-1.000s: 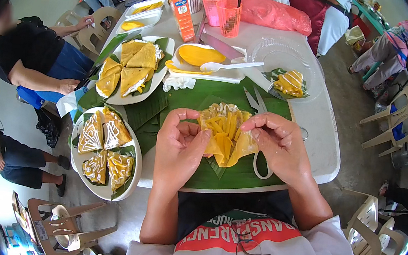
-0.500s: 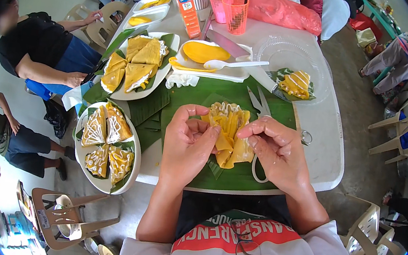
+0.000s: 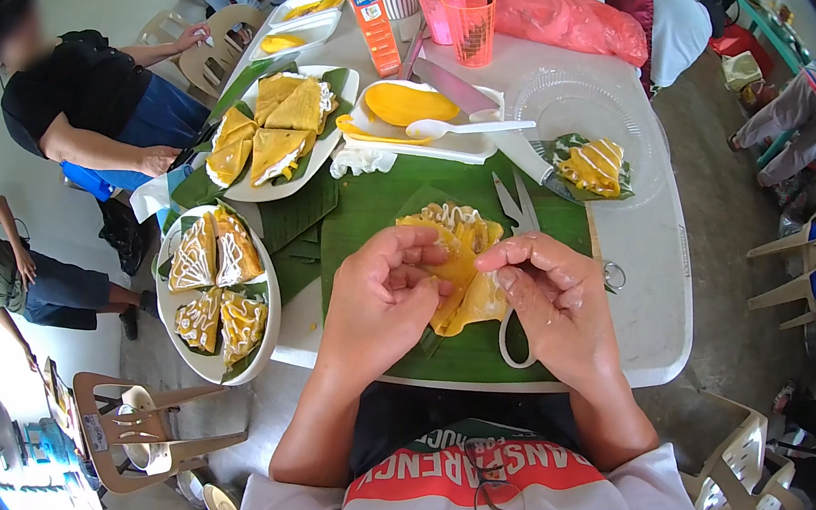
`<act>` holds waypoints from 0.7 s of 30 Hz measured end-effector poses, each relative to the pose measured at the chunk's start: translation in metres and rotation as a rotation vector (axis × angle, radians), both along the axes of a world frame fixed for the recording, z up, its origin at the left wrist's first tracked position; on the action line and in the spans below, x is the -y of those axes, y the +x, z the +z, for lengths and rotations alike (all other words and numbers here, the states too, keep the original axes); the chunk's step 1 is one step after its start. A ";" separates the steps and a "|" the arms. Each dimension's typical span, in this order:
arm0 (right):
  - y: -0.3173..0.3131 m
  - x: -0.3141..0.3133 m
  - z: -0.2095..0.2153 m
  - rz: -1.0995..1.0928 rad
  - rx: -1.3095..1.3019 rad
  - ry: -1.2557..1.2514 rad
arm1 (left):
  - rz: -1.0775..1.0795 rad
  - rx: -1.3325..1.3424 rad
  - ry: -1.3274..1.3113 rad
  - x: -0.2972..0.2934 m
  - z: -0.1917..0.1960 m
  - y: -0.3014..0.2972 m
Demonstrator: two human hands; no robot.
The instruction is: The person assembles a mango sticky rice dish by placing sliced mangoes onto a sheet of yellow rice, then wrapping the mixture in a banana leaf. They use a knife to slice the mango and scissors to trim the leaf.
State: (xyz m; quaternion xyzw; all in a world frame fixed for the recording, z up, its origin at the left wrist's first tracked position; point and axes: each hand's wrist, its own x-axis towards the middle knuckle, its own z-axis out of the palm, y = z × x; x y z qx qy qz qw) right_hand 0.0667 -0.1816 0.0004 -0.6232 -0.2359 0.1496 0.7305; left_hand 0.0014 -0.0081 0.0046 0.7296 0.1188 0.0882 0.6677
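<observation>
At the far left, an oval white plate lined with leaf is carrying folded yellow crepes drizzled with white sauce, sitting at the table's near-left edge. Just behind it, a second oval white plate is holding larger folded yellow crepes. A broad green banana leaf is lying across the white table in front of the person.

The left hand is curling its fingers over the left side of a thin yellow crepe with white filling, which is resting on the leaf between both hands. The right hand is pinching the crepe's right edge between thumb and fingertips, fingers bent and closed on it; how firmly is hard to judge, since the hands are covering most of it.

Behind the hands, a white tray with a yellow sauce dish and a white plastic spoon is sitting, with orange and pink plastic cups farther back. A pair of metal scissors is lying just right of the crepe, partly under the right hand. To the right, a clear plastic plate is standing beside a finished crepe on a small leaf piece.
</observation>
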 end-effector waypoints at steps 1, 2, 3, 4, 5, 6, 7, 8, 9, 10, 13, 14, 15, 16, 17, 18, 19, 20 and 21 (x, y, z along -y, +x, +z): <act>0.000 0.000 0.001 -0.006 -0.005 0.000 | -0.024 -0.005 0.036 0.000 0.001 -0.001; 0.000 0.000 0.001 -0.011 -0.010 0.001 | -0.048 -0.010 0.072 -0.001 0.002 -0.001; 0.000 0.000 0.001 -0.008 -0.016 -0.001 | -0.092 -0.005 0.155 -0.001 0.006 -0.001; 0.001 0.001 0.000 -0.004 -0.021 -0.003 | -0.136 0.000 0.238 -0.001 0.011 -0.002; 0.002 0.002 -0.001 -0.001 -0.027 -0.006 | -0.179 0.005 0.322 -0.002 0.015 -0.001; 0.002 0.003 0.000 0.000 -0.031 -0.017 | -0.214 0.029 0.345 -0.004 0.015 -0.001; 0.002 0.003 0.001 0.000 -0.035 -0.029 | -0.248 0.053 0.369 -0.005 0.016 0.000; 0.002 0.003 0.001 0.001 -0.039 -0.041 | -0.283 0.078 0.392 -0.007 0.016 0.001; 0.002 0.003 0.001 -0.002 -0.049 -0.027 | -0.291 0.110 0.417 -0.008 0.016 0.001; 0.002 0.002 0.001 -0.003 -0.059 -0.013 | -0.299 0.142 0.442 -0.009 0.015 0.002; 0.002 0.002 0.000 -0.004 -0.090 0.009 | -0.315 0.311 0.627 -0.016 0.016 0.004; 0.002 0.002 -0.001 -0.003 -0.100 0.014 | -0.318 0.379 0.707 -0.018 0.017 0.004; 0.002 0.003 -0.001 -0.006 -0.094 0.009 | -0.256 0.374 0.716 -0.019 0.017 0.002; 0.002 0.003 -0.002 -0.008 -0.088 0.004 | -0.195 0.369 0.724 -0.019 0.016 -0.002; 0.002 0.004 -0.002 -0.010 -0.083 -0.001 | -0.133 0.363 0.732 -0.020 0.016 -0.005; 0.001 0.004 -0.002 -0.016 -0.080 -0.003 | -0.134 0.333 0.721 -0.025 0.014 -0.009; 0.001 0.003 -0.002 -0.021 -0.077 -0.006 | -0.135 0.302 0.710 -0.033 0.010 -0.013; 0.001 0.003 -0.002 -0.028 -0.074 -0.008 | -0.137 0.271 0.699 -0.037 0.006 -0.015; 0.000 0.003 -0.002 -0.020 -0.086 -0.008 | -0.148 0.261 0.682 -0.039 0.003 -0.016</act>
